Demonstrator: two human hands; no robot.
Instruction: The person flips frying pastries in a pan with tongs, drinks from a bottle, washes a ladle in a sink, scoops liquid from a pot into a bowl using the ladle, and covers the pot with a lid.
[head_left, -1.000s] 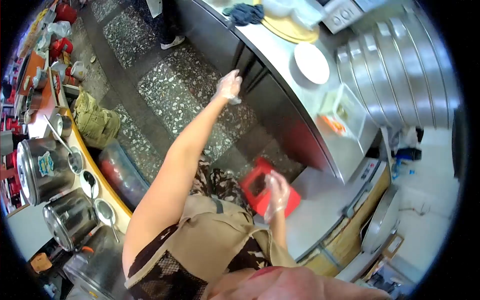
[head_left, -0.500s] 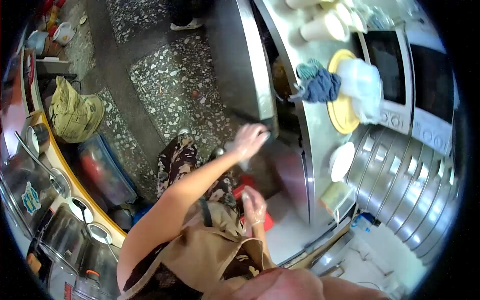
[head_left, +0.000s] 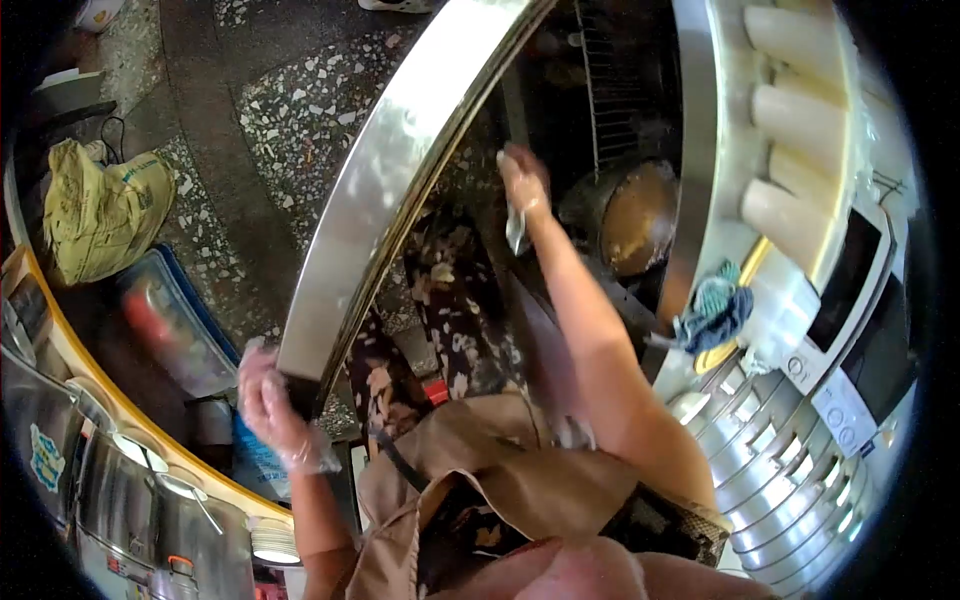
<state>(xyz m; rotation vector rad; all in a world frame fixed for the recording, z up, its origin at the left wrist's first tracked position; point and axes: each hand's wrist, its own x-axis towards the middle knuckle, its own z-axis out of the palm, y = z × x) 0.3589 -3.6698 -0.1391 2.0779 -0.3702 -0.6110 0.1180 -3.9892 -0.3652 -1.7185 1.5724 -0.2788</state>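
Note:
My left hand, in a thin clear glove, is at the near corner of the swung-out metal fridge door, fingers bent against its edge. My right hand, also in a clear glove, reaches into the dark cabinet behind the door. Its fingers are somewhat blurred and look apart, with nothing visible in them. Right of that hand, inside the cabinet, is a round pan with brown contents. A wire rack shows farther back.
Stacked pale cups, a bluish cloth and a microwave are on the right-hand counter. A yellowish bag and a lidded plastic bin stand on the floor at left, by a counter with metal pots.
The door has swung open toward the left, with my left hand moving left at its edge. From low by my body, my right hand has moved up and forward into the cabinet.

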